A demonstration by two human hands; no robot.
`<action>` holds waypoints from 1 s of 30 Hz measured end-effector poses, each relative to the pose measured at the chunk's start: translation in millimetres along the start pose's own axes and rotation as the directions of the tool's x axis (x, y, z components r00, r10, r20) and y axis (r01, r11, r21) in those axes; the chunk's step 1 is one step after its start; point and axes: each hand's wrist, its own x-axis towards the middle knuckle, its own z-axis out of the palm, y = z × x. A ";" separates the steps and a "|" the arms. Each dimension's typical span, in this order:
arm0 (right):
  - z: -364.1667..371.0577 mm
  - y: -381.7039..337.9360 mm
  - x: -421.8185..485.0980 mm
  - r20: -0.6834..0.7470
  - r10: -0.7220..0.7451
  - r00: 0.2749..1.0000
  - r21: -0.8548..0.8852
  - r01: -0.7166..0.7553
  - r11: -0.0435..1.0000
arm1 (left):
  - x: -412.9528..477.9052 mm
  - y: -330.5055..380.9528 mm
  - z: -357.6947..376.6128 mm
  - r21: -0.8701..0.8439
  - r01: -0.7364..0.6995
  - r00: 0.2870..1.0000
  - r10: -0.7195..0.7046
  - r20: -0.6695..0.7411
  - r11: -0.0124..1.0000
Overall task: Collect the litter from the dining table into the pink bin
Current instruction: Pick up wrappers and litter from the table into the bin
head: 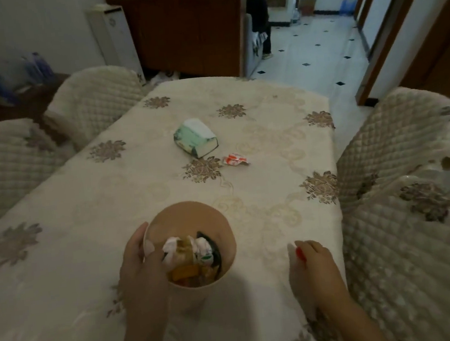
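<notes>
— Pink, fading toward beige in this dim light: the pink bin [187,219] is a small round tub with a smooth inner wall. It stands on the near part of the dining table [84,206], on the flowered cream cloth.
— And inside it?
— A heap of litter [189,259]: crumpled white paper, orange-yellow wrappers and something dark against the right wall.
— The hands?
— The left hand [142,263] grips the bin's left rim, with its fingers curled over the edge. The right hand [313,260] is to the right of the bin, apart from it, low over the cloth. Its fingers are bunched and pinch a red scrap [299,254].
— What is the scrap?
— I cannot tell; it is blurred and mostly covered by the fingers. The bin's base is hidden by its own rim and the left wrist. Farther up the table a red-and-white wrapper [235,160] lies near a green-and-white tissue pack [195,138], its print too small to read. Both forearms are cut off by the bottom edge.
</notes>
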 end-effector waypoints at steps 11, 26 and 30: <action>-50.5 -167.9 -4.7 -0.031 -0.571 0.821 0.232 0.561 0.794 | -7.9 4.6 -19.3 -0.068 0.012 0.999 -0.010 0.031 0.998; -28.5 -178.6 17.2 -0.074 -0.589 0.805 0.150 0.593 0.791 | 14.5 8.2 -52.2 -0.115 0.053 0.999 -0.053 0.003 0.992; -24.8 -159.8 55.0 -0.121 -0.477 0.870 0.098 0.489 0.867 | 24.9 11.8 -49.6 -0.076 0.031 0.998 -0.035 -0.055 0.997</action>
